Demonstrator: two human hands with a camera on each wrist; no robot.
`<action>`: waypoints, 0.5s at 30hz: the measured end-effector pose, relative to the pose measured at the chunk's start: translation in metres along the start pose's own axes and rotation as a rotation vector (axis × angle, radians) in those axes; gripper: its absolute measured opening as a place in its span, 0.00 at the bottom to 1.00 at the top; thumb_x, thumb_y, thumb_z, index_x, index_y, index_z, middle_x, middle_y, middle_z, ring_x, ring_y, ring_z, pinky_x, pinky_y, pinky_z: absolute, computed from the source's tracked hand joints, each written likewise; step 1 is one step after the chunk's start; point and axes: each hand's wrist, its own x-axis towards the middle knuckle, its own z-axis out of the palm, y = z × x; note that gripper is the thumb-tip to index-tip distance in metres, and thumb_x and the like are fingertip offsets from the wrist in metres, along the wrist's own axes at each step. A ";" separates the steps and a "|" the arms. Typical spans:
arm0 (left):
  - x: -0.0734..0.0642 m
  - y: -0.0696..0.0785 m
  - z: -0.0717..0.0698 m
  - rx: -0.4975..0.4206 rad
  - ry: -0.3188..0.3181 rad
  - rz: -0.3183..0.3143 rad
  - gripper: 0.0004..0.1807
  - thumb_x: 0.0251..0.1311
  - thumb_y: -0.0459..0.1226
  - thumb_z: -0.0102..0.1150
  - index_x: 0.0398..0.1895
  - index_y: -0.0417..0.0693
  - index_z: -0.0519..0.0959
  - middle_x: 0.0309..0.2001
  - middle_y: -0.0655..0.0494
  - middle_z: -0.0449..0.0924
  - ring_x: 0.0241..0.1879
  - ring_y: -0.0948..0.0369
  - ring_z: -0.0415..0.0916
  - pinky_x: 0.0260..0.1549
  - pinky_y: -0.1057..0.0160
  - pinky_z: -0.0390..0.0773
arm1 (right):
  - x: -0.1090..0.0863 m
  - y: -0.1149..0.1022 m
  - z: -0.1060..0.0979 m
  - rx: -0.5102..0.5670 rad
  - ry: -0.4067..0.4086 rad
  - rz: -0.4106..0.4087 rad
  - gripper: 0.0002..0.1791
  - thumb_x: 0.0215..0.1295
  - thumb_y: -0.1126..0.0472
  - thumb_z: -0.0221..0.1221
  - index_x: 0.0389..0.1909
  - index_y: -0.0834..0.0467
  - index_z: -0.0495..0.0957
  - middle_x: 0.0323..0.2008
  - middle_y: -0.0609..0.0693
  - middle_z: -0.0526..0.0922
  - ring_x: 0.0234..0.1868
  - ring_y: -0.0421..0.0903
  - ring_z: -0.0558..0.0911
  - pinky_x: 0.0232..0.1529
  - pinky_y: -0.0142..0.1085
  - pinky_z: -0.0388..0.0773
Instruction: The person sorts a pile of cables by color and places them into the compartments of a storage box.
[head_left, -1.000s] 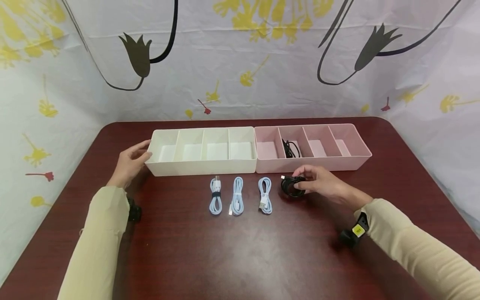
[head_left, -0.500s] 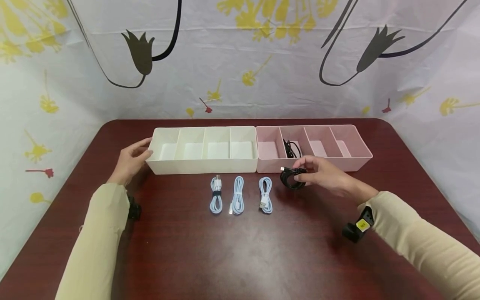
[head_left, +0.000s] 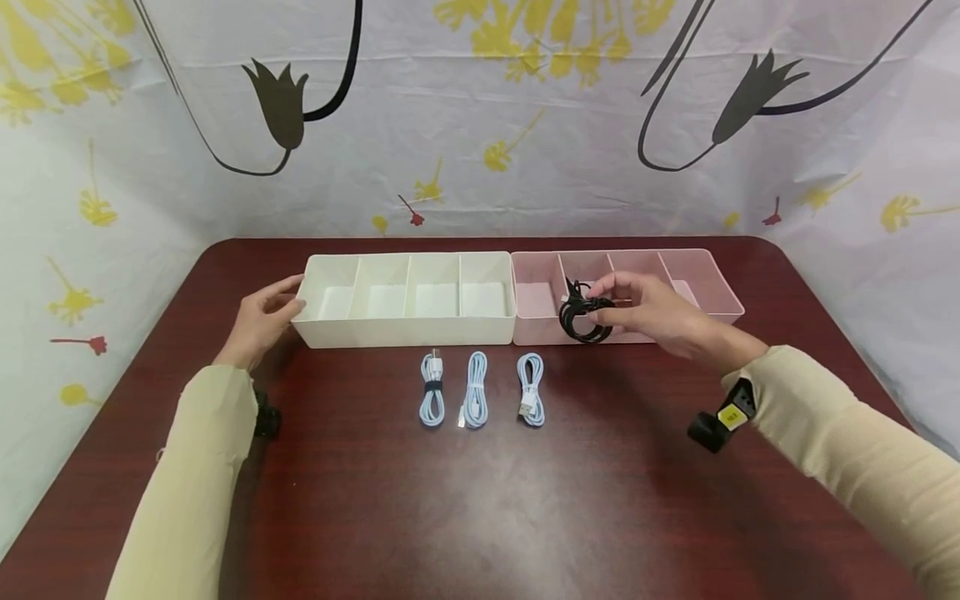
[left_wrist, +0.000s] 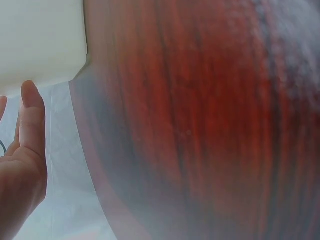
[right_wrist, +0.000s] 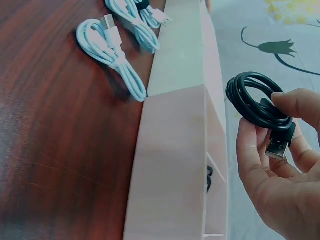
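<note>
Head view shows the person's right grip (head_left: 654,312) pinching a coiled black rubbery cable (right_wrist: 260,116) between thumb and fingers, lined up with the second compartment from the left of a long pink plastic box (head_left: 536,332). Seen from the right wrist, the coil is held at one side, probably so its loops stay together, and its metal USB plug juts beneath the thumb. Another black cable (right_wrist: 209,176) lies inside the pink box.

The left grip (head_left: 261,325) is not clenched; its fingertips rest against the end of a white four-compartment plastic box (head_left: 408,334), perhaps to steady it. Both boxes stand end to end. Three pale-blue bundled cables (head_left: 475,392) lie in a spaced row before them, presumably for easy picking.

Underneath is a glossy red-brown wood-grain table (head_left: 480,517) with rounded far corners. White sheeting (head_left: 600,196) printed with yellow, red and dark-grey flowers encloses its back and sides.
</note>
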 end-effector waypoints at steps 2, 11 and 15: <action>0.000 0.000 0.000 0.001 -0.001 0.000 0.29 0.61 0.48 0.46 0.66 0.52 0.57 0.55 0.41 0.63 0.50 0.53 0.64 0.46 0.53 0.68 | 0.002 -0.004 -0.001 0.012 -0.003 -0.006 0.14 0.55 0.69 0.57 0.41 0.68 0.68 0.35 0.52 0.75 0.34 0.39 0.75 0.32 0.36 0.74; 0.002 0.000 0.000 0.012 0.001 0.004 0.29 0.61 0.48 0.46 0.66 0.51 0.58 0.55 0.42 0.64 0.48 0.55 0.65 0.42 0.58 0.70 | 0.015 -0.015 -0.001 0.004 0.005 0.012 0.11 0.55 0.68 0.57 0.40 0.64 0.70 0.34 0.54 0.74 0.34 0.42 0.74 0.33 0.37 0.72; 0.001 -0.002 0.000 0.018 0.003 0.012 0.29 0.61 0.48 0.46 0.66 0.52 0.58 0.54 0.41 0.64 0.48 0.56 0.65 0.40 0.61 0.70 | 0.020 -0.015 -0.001 0.015 0.000 0.040 0.12 0.56 0.68 0.56 0.41 0.65 0.69 0.35 0.56 0.73 0.33 0.42 0.74 0.32 0.37 0.73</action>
